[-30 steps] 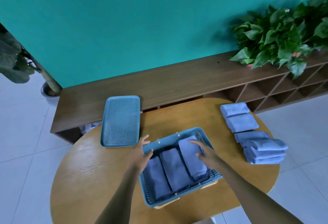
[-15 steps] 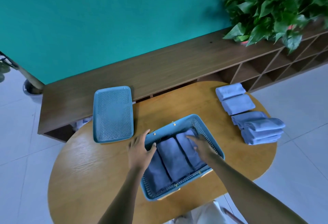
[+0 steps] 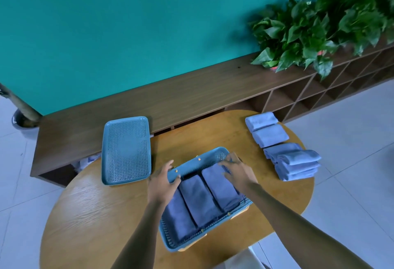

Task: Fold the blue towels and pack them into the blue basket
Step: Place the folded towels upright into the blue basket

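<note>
Right hand (image 3: pixel 237 171) shifted toward far end of blue basket (image 3: pixel 187 167), fingers spread flat on rightmost towel (image 3: pixel 219 185), pressing, no grip. Left hand (image 3: pixel 163 180) grips basket's far-left rim. Basket at table's (image 3: pixel 89 215) near-centre edge; folded stack (image 3: pixel 295 163) at right edge. Tip: press evenly, steady basket.

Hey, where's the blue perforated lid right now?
In the head view, the lid lies flat on the table's far left, partly over its edge toward the wooden bench, just left of the blue basket.
</note>
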